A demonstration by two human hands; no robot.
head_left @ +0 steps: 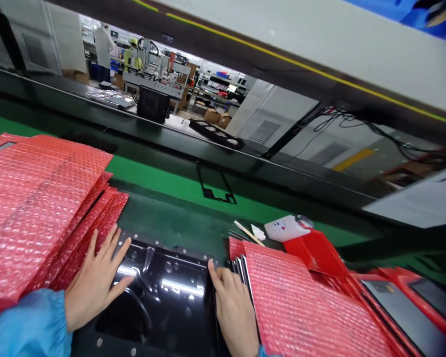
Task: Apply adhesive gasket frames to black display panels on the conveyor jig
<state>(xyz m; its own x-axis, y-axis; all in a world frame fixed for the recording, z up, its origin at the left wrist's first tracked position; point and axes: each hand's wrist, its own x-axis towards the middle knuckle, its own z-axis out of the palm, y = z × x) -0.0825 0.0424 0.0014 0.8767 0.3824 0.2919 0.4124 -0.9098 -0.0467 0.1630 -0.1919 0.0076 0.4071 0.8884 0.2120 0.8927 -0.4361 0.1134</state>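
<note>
A glossy black panel lies in front of me inside a dark frame with small round metal dots. My left hand rests at its left edge, open with the fingers spread, its thumb over the shiny surface. At the right edge is my right hand, its fingers curled in and its thumb laid along the rim near the upper corner. What those curled fingers hold, if anything, is hidden. Red bubble-wrap sleeves are piled beside my left hand. Thin panels in red bubble wrap lean just right of my right hand.
Beyond the panel lie a thin black frame, a white bottle on its side, a wooden stick and a white scrap. A shelf with a yellow stripe hangs overhead. A person stands far back left.
</note>
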